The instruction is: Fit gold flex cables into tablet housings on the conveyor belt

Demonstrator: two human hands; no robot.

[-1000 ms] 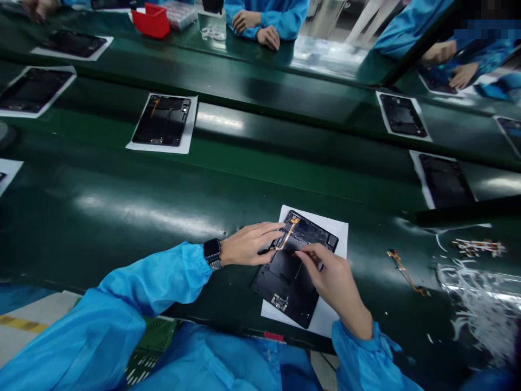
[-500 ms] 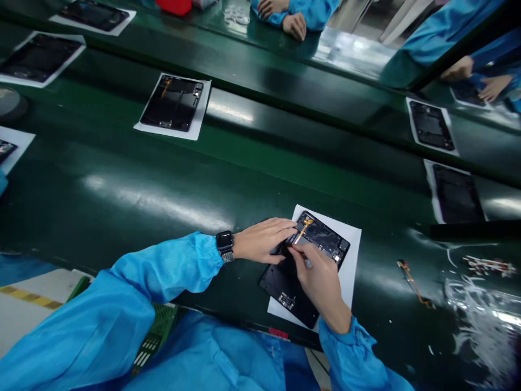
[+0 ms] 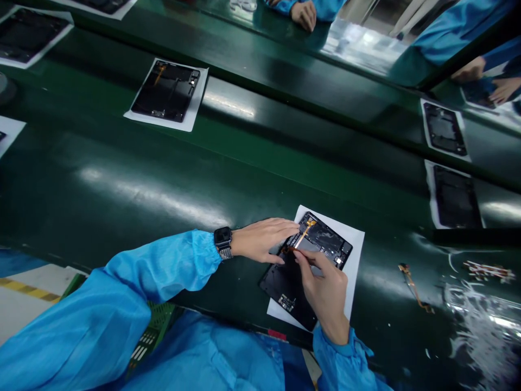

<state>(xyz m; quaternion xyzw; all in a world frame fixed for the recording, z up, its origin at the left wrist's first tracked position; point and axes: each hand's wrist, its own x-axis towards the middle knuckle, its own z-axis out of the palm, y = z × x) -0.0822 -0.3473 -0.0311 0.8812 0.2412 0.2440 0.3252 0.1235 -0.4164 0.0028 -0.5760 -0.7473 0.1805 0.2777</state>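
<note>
An opened black tablet (image 3: 291,279) lies at an angle on a white sheet (image 3: 356,255) near the front edge of the bench, its inner parts facing up. An orange flex cable (image 3: 303,234) runs across its upper part. My left hand (image 3: 260,240) rests along the tablet's left edge, fingers stretched out flat. Thumb and forefinger of my right hand (image 3: 325,288) are pinched at the cable's lower, dark end, above the middle of the tablet. The fingertips partly cover that end.
A loose flex cable (image 3: 415,288) lies to the right, near a bundle of cables (image 3: 488,270) and a heap of clear plastic strips (image 3: 484,331). Another opened tablet (image 3: 166,91) sits on the green bench (image 3: 163,163) farther back. A co-worker's hand (image 3: 304,14) rests across the bench.
My right hand has drawn back slightly toward me and right, showing more of the cable's lower end. My left hand stays in place. The view has shifted a little.
</note>
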